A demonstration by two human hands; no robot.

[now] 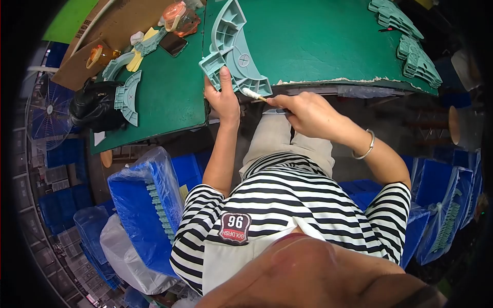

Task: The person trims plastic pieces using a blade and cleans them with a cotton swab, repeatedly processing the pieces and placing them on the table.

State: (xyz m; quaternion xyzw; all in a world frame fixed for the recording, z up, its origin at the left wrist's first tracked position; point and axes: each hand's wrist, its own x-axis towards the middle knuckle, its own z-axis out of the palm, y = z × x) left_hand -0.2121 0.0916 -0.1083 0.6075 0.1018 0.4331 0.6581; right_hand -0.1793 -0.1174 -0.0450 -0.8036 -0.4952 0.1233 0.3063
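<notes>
A curved, ribbed light-green plastic part stands over the front edge of the green table. My left hand grips its lower left corner, thumb on the front face. In my right hand is a thin stick with a white tip, pinched between the fingers. The white tip is at the part's lower edge, beside my left hand. A small round mark with a cross shows on the part's flat face.
More light-green parts lie on the green table at the right and left. A phone, an orange-lidded jar and a black bag are at left. Blue bins stand below the table.
</notes>
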